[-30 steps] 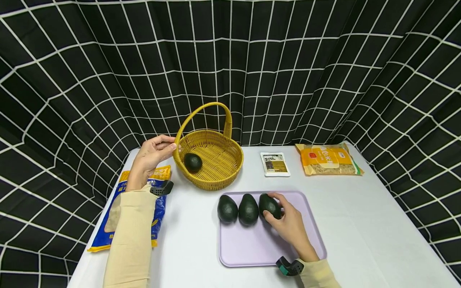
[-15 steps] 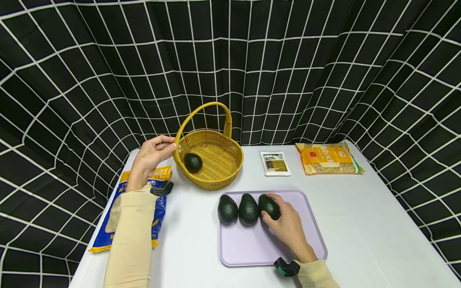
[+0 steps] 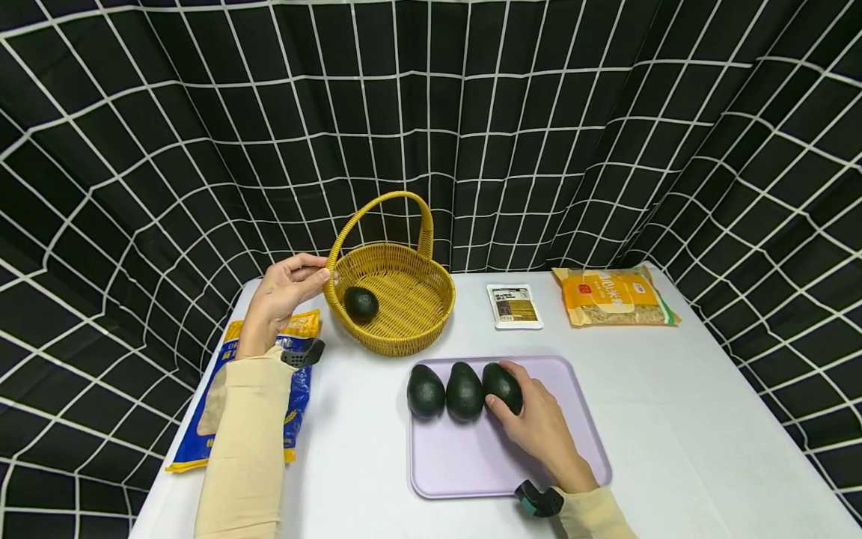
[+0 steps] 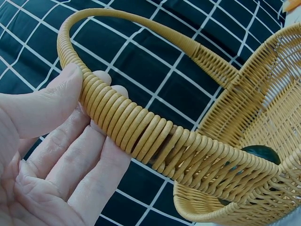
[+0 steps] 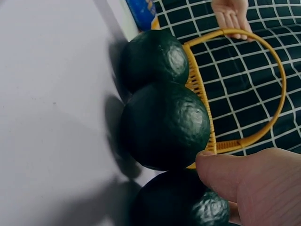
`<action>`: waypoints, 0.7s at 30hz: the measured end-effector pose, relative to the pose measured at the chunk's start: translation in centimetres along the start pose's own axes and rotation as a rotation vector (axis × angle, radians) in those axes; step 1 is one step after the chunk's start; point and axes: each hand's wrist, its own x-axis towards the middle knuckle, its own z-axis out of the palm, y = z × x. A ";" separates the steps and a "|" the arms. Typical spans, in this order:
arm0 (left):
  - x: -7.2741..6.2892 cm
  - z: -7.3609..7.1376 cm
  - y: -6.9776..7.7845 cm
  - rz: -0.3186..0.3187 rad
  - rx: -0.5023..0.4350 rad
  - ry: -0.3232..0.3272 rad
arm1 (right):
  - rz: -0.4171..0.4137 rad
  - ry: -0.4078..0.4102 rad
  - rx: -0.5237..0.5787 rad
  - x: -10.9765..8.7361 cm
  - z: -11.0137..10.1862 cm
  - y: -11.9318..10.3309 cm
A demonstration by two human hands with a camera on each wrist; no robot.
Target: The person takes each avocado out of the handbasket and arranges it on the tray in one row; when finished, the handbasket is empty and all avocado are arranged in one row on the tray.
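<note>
Black white-gridded curtain, folded, surrounding white table.

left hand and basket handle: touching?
Touching. The left wrist view shows the left hand pinching the basket handle, thumb against it and fingers curled behind.

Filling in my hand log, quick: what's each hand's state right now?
Left hand: closed, thumb and fingers holding the basket handle.
Right hand: closed, gripping the rightmost avocado.
</note>
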 end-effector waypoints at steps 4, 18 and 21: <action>0.0 0.0 0.0 -0.002 -0.007 0.004 | -0.003 -0.003 0.003 0.0 0.0 0.0; 0.2 -0.1 -0.3 0.007 -0.003 0.006 | 0.002 -0.007 0.007 0.1 -0.3 0.0; 0.3 -0.1 -0.3 0.009 0.000 0.000 | 0.008 -0.003 0.005 0.1 -0.5 -0.1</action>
